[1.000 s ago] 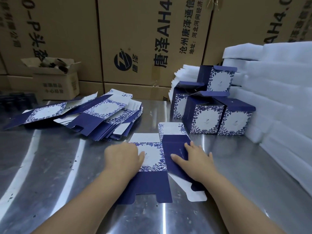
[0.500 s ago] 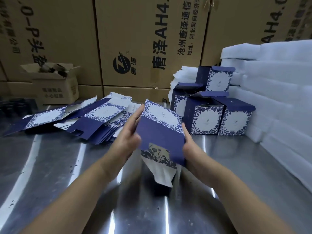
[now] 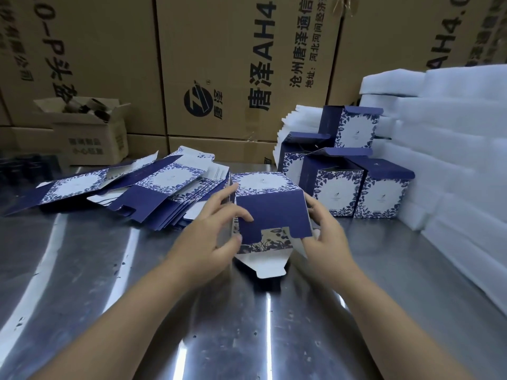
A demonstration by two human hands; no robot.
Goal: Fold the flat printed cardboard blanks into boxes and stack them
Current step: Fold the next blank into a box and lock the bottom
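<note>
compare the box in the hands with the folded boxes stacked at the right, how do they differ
The held box is gripped by the left hand and right hand; the stacked boxes stand untouched on the table. The held box lies tipped, floral panel up; the stacked boxes show theirs forward. The held box's white end flap hangs loose; the stacked boxes show none. Both carry the navy floral print.

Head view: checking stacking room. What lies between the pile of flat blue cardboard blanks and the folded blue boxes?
The half-folded blue floral cardboard box, gripped by the left hand and right hand, as the head view shows.
</note>
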